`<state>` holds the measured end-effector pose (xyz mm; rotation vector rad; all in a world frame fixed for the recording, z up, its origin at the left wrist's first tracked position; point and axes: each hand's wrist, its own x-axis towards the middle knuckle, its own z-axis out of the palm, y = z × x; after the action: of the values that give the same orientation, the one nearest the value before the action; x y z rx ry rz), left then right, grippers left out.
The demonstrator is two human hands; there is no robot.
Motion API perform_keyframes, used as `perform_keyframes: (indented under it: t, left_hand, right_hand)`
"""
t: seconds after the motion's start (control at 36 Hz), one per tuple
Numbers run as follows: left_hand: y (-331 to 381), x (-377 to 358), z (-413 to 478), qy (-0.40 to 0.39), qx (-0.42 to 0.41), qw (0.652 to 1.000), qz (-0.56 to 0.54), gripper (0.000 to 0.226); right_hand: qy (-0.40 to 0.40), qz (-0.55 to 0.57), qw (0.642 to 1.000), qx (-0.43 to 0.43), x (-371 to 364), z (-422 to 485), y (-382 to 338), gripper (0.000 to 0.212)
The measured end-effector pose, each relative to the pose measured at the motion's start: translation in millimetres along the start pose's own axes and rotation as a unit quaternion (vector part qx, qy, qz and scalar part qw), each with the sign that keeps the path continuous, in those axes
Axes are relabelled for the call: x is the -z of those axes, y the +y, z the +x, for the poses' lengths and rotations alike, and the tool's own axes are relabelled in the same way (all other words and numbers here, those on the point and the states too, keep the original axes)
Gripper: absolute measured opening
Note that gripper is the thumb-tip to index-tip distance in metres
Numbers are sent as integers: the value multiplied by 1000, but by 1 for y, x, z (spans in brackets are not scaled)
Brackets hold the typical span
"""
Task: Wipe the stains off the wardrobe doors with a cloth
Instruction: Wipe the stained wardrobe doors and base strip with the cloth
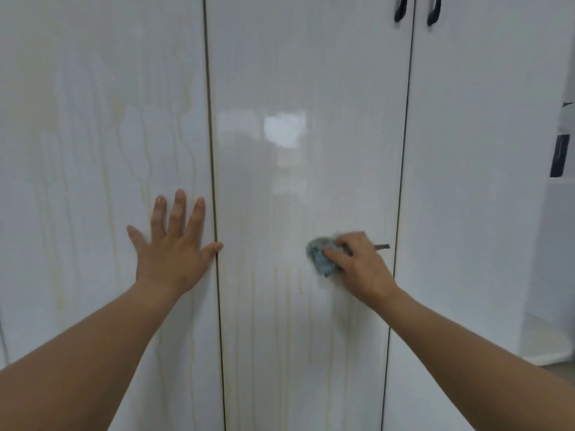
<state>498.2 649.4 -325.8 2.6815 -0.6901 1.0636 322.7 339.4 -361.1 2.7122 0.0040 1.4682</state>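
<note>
Glossy white wardrobe doors fill the view. The left door (pixel 99 150) carries yellowish drip stains running down it. The middle door (pixel 295 88) shows fainter streaks in its lower half. My left hand (pixel 174 250) lies flat on the left door with fingers spread, the thumb reaching the gap between doors. My right hand (pixel 361 262) grips a bunched blue-grey cloth (pixel 320 256) and presses it against the middle door near its right edge. The cloth looks blurred.
A third white door (pixel 482 150) stands to the right. Two black handles (pixel 401 7) hang at the top right. A small dark handle tab (pixel 382 246) pokes out behind my right hand. Floor and a dark object show at the far right edge.
</note>
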Motion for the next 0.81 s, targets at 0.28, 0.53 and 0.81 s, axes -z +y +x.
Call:
perform_keyframes:
  t: [0.28,0.53,0.81]
  left_hand:
    - [-1,1,1,-11,9,1000,-17,87]
    - [0,1,1,-2,2,1000,-23,87]
    - [-1,-1,1,-1,1,1000,-14,87]
  right_hand:
    - [112,-21,994,0,32,60,17,38]
    - [42,0,999,-19,14,13,6,36]
    - [177,5,973,-149,81,86,69,34]
